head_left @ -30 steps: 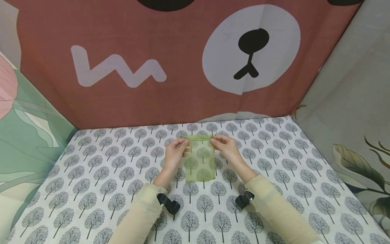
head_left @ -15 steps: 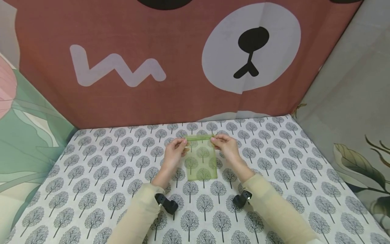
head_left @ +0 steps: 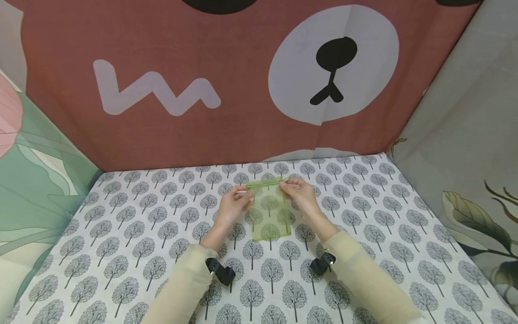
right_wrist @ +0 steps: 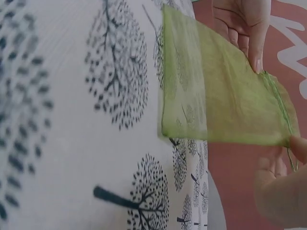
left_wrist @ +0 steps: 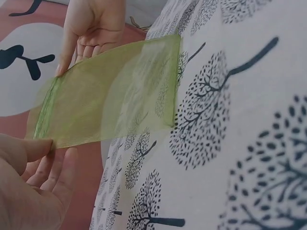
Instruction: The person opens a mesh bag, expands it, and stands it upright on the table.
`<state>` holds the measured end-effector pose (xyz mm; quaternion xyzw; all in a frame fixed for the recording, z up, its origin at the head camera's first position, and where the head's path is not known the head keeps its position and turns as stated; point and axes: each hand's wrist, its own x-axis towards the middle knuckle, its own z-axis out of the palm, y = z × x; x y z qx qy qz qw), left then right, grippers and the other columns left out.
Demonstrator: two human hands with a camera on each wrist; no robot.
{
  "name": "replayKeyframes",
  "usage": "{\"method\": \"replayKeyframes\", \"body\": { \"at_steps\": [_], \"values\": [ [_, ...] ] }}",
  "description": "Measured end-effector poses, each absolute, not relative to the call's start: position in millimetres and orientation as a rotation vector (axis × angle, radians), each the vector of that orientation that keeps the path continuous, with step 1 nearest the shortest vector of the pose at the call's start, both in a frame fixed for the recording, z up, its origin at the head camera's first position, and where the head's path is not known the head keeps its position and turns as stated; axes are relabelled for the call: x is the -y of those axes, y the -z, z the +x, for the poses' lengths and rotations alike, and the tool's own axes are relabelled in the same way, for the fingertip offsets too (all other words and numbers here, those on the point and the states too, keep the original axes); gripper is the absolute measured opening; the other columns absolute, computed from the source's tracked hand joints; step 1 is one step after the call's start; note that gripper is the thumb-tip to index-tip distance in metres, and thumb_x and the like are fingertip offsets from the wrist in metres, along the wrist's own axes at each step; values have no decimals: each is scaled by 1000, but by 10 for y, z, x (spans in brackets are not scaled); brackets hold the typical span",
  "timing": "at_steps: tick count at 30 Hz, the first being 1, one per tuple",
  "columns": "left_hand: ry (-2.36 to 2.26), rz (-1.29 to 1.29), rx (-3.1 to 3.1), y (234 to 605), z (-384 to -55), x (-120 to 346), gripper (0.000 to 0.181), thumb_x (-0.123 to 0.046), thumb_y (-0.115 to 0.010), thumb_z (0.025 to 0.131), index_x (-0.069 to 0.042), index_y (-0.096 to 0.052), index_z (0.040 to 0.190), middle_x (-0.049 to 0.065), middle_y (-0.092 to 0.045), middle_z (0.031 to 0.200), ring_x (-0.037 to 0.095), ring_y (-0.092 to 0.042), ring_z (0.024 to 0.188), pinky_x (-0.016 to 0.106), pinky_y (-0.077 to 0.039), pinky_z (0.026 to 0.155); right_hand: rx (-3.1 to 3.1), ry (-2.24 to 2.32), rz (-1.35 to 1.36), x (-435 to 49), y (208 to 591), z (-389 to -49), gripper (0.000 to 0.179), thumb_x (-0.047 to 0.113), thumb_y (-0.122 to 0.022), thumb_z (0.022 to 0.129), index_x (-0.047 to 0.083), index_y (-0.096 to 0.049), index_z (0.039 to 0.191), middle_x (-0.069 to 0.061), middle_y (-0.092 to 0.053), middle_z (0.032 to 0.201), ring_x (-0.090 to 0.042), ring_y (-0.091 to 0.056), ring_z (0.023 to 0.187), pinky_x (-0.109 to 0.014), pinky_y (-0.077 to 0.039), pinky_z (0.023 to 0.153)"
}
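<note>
Well, both hands (head_left: 232, 204) (head_left: 303, 197) pinch a sheer, rectangular green pouch (right_wrist: 235, 105).

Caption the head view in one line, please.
Left hand and right hand pinch a sheer green pouch at its corded end, tree-print cloth showing through.

The left sleeve (head_left: 180, 283) is long and pale cream-yellow, with a chunky black wrist camera (head_left: 221, 271) at the inner side of its cuff (head_left: 199, 257). Right of the left sleeve, a matching right sleeve (head_left: 368, 279) bears a similar black unit (head_left: 321, 264); a tiny metallic glint (head_left: 331, 269) there may be a screw.
</note>
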<state>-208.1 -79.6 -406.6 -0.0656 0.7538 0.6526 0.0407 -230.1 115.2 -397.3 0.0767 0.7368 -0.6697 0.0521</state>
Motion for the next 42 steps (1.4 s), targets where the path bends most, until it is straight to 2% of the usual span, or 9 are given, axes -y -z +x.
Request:
{"method": "replayKeyframes", "body": {
  "at_steps": [4,6,13,20,25,30,35,38,42],
  "values": [
    [-2029,-235,-2294,4074,-2092,826,34,-13,-62,91,-3,-57,123,18,-68,114,7,-65,76,21,-59,72,-2284,1914,142,-1175,3984,-2283,36,21,-62,93,-3,-58,119,-11,-69,104,-4,-63,79,-20,-58,80],
    [-2038,-233,-2290,4078,-2094,840,33,-13,-61,92,-3,-57,123,19,-68,115,7,-66,77,21,-59,72,-2279,1891,110,-1188,3992,-2278,35,20,-60,94,-3,-58,120,-12,-69,106,-4,-63,81,-20,-58,82],
    [-1956,-153,-2254,4101,-2081,834,34,-17,-61,93,-1,-59,123,21,-68,112,10,-68,78,25,-61,76,-2254,1968,124,-1213,3983,-2272,33,17,-59,95,-3,-59,120,5,-69,88,-1,-63,77,-16,-57,78],
    [-1886,-165,-2273,4104,-2079,812,27,-20,-61,93,-1,-66,111,17,-71,105,7,-67,71,20,-59,67,-2246,2030,84,-1230,3971,-2280,32,17,-56,96,-4,-55,120,11,-66,81,0,-63,75,-15,-57,76],
    [-1950,-191,-2283,4096,-2086,818,24,-17,-61,93,0,-66,109,18,-71,104,4,-64,66,19,-59,66,-2299,1912,37,-1232,3978,-2266,36,22,-58,95,0,-56,124,-5,-71,100,-2,-64,81,-19,-57,81],
    [-1991,-230,-2281,4088,-2091,844,24,-19,-61,93,-1,-66,109,18,-71,104,4,-64,67,19,-58,64,-2313,1771,-39,-1227,4000,-2250,38,19,-60,93,0,-56,126,-18,-66,118,-3,-63,83,-24,-57,86],
    [-1928,-142,-2259,4087,-2088,875,32,-17,-62,92,-4,-61,121,19,-70,110,7,-66,72,22,-60,69,-2267,1836,-43,-1223,4027,-2266,35,10,-58,93,-6,-55,124,-23,-65,115,0,-63,76,-18,-58,79],
    [-1876,-67,-2229,4098,-2085,881,41,-13,-64,90,-4,-55,130,20,-68,114,15,-69,82,26,-61,77,-2281,1874,5,-1232,4019,-2278,34,11,-58,93,-4,-57,123,-20,-67,111,1,-62,75,-14,-56,74],
    [-1866,-61,-2199,4095,-2079,875,45,-11,-66,88,-3,-53,131,20,-67,116,26,-69,96,29,-60,82,-2299,1897,44,-1263,4004,-2305,34,13,-59,94,-3,-57,124,-10,-70,97,0,-62,73,-13,-56,72]
  ]
}}
